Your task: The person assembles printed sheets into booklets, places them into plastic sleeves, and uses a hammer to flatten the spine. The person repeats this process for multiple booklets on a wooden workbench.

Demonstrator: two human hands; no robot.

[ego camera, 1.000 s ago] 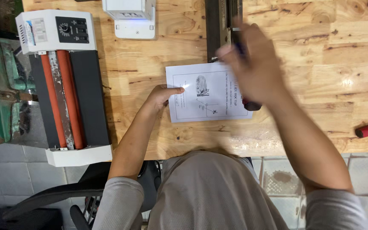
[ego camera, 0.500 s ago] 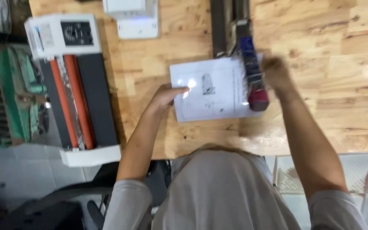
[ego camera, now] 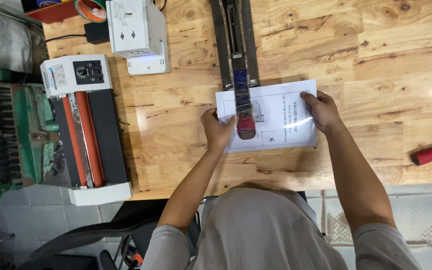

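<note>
Wooden table (ego camera: 376,60), hands (ego camera: 217,129) pinning printed sheet (ego camera: 281,125) under long stapler (ego camera: 240,85)

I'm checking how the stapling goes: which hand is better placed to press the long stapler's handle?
Probably the left hand: it grips the paper booklet right beside the long-arm stapler handle. The right hand pins the far edge, farther off.

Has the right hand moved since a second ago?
Yes. The right hand left the long stapler's arm and now holds the paper's right edge.
</note>
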